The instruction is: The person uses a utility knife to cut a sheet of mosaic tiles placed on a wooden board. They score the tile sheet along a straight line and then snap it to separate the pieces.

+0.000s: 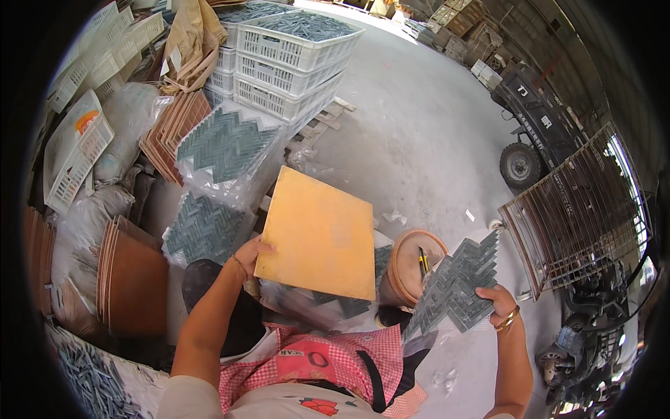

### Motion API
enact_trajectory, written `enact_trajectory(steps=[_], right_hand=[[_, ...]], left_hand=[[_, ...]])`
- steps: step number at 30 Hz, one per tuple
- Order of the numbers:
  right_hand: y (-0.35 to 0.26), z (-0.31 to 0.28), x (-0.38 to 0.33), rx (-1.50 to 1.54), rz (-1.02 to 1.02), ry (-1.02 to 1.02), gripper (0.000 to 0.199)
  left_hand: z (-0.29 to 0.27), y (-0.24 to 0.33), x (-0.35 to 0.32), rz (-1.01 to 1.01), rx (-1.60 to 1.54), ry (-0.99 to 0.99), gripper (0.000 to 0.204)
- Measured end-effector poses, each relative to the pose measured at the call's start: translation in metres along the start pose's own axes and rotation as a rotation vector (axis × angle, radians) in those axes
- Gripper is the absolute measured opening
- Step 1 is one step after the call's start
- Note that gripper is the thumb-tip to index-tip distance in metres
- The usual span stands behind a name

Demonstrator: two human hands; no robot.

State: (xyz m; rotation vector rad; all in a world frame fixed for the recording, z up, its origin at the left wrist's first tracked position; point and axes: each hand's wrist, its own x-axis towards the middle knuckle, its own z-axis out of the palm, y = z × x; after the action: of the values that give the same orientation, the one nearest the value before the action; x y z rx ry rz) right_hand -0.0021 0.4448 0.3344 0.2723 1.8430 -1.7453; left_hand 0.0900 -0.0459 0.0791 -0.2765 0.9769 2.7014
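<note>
Currently, left hand [252, 257] is gripping a square yellow-orange board [317, 234] at frame centre. Right of centre, right hand [497, 303] is clamping a grey-green herringbone tile sheet [450, 285], which is extending leftward, long axis slanting toward upper right.

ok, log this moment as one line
left hand: holds yellow board | right hand: holds herringbone tile sheet | yellow-black tool: within rim of round tub

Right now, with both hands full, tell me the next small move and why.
Probably ease the yellow board aside with the left hand: it hides part of the green tiles showing past its lower edge, while the right hand holds a herringbone tile sheet that might be laid there.
</note>
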Motion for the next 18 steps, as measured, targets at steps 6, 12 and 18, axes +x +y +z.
enact_trajectory(steps=[6, 12, 18], right_hand=[[-0.016, 0.01, 0.031, -0.125, -0.053, 0.093, 0.031], [0.008, 0.082, 0.099, -0.363, -0.026, 0.028, 0.037], [0.064, 0.21, 0.166, -0.972, -0.045, -0.093, 0.038]], left_hand=[[-0.055, -0.041, 0.023, -0.173, 0.925, 0.303, 0.045], [-0.046, -0.06, 0.018, -0.211, 1.658, 0.399, 0.047], [-0.033, -0.062, 0.025, 0.015, 1.871, 0.492, 0.035]])
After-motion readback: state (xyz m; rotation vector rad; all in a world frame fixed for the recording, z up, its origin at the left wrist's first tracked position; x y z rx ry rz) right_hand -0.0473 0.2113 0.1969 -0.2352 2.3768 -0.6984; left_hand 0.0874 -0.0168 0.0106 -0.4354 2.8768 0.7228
